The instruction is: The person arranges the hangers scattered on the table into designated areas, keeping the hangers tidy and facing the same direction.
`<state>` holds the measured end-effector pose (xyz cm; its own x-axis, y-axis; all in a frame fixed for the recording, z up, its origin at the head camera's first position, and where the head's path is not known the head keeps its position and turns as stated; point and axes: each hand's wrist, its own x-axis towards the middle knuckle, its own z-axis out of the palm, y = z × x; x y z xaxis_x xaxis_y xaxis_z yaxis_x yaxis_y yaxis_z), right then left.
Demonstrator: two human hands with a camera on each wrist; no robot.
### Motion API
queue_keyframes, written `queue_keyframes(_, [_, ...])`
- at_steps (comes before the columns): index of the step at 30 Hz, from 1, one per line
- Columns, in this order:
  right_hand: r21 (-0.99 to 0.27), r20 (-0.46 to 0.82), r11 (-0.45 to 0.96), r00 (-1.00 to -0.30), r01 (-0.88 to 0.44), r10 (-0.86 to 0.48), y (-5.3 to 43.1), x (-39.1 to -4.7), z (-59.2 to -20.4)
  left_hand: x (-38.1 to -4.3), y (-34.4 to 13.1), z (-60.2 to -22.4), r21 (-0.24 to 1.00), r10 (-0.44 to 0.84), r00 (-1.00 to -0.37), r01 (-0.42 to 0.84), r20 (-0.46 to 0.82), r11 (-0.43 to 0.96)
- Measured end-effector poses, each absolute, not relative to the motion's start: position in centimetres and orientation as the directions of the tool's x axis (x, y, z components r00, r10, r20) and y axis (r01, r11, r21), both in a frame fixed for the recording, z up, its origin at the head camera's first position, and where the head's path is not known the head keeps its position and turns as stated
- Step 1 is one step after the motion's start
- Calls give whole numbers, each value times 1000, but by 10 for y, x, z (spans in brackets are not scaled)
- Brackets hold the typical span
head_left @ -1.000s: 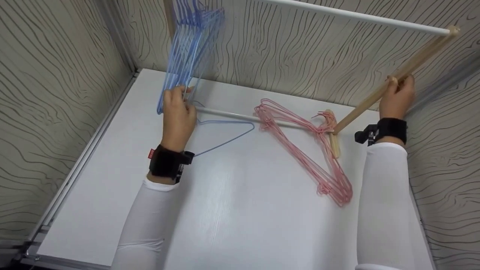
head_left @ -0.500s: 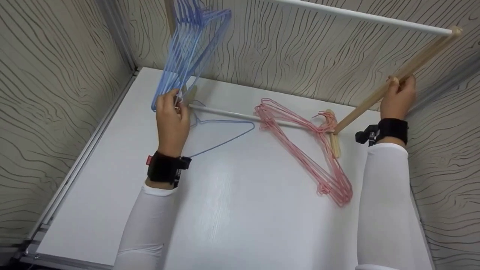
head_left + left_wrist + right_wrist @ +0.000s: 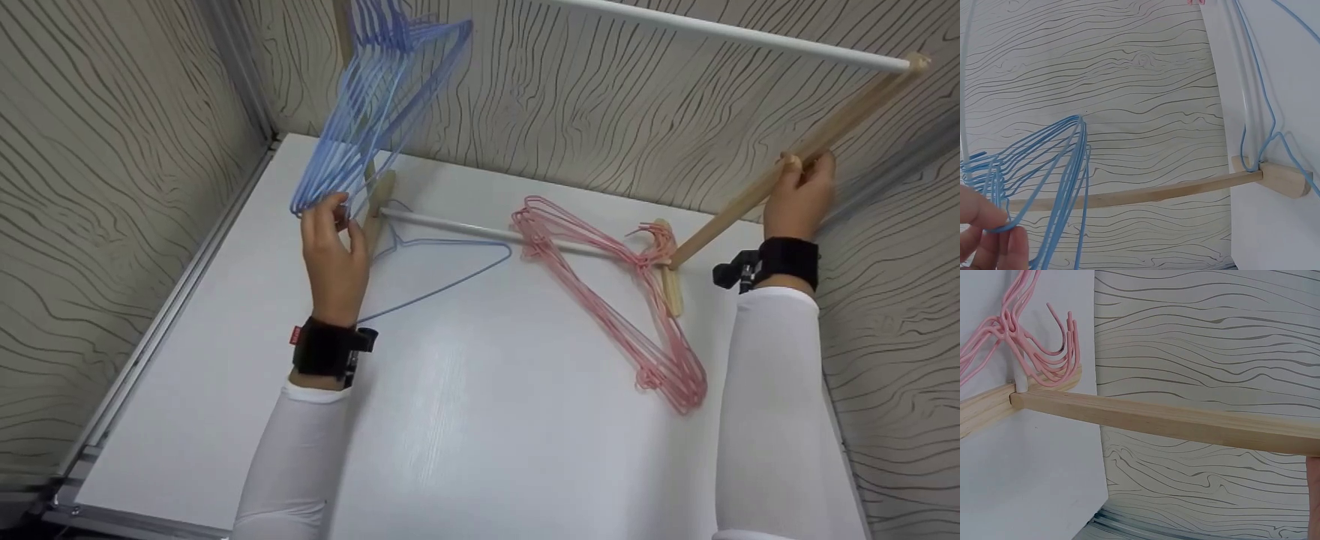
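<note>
My left hand (image 3: 331,266) pinches the lower corner of a blue wire hanger between thumb and fingers, as the left wrist view shows. That hanger belongs to a bunch of blue hangers (image 3: 1061,197) hanging at the rack's left end, their hooks cut off by the top of the head view. My right hand (image 3: 801,199) grips the rack's right wooden post (image 3: 847,120) partway up. Only the hand's edge shows in the right wrist view, at the far right. The post (image 3: 1174,424) slants up from its wooden foot there.
A loose blue hanger (image 3: 454,242) lies on the white table (image 3: 465,420) by the lower rod (image 3: 457,227). Pink hangers (image 3: 615,324) lie in a pile across that rod's right end. The white top rod (image 3: 735,34) crosses above; wood-patterned walls stand around.
My left hand has moved left and slightly toward me, swinging the lower ends of the hanging blue hangers left. The rack's left foot is now uncovered. My right hand stays on the post.
</note>
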<state>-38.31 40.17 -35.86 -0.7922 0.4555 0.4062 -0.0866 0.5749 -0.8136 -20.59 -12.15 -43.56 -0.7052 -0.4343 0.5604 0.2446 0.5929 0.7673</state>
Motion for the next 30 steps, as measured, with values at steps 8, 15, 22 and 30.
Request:
queue_keyframes(8, [-819, 389, 569, -800, -73, 457, 404, -383, -360, -206, -126, -445, 780, -443, -723, 209, 529, 590])
queue_keyframes(15, [-831, 366, 551, -819, -74, 442, 401, -381, -357, -204, -133, -468, 818, -452, -776, 139, 440, 558])
queue_keyframes(22, [-835, 345, 548, -826, -52, 446, 398, -380, -354, -206, -145, -495, 841, -454, -829, 36, 326, 540])
queue_keyframes(30, [-853, 336, 518, -826, -63, 453, 400, -379, -355, -210, -151, -513, 793, -425, -876, -87, 227, 603])
